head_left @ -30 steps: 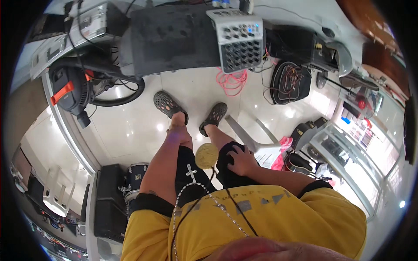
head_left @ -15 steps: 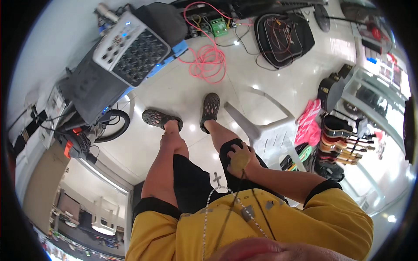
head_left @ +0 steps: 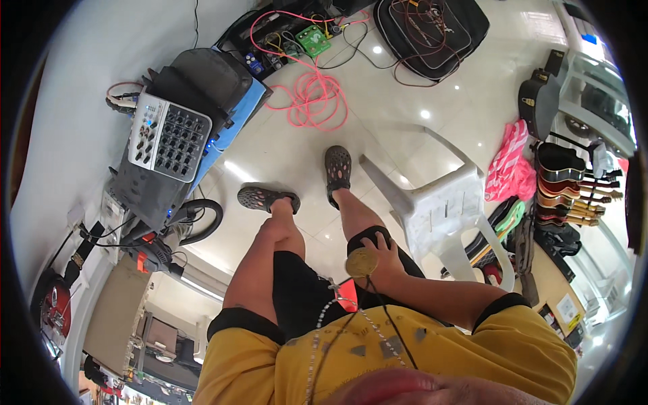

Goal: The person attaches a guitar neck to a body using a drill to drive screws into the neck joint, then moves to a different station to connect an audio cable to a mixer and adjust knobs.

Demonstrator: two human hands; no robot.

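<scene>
A hand could pass over the tiled floor between the pink cable and the white chair. The chair bars the right side, the mixer and black hose the left; a medallion hangs above the right hand.

At ten o'clock sits a silver-and-dark audio mixer. Toward twelve, a loose coil of pink cable lies on the tiled floor, near a green pedal. A black bag lies at one, a dark guitar case stands at two, and several guitars line up at three.
</scene>
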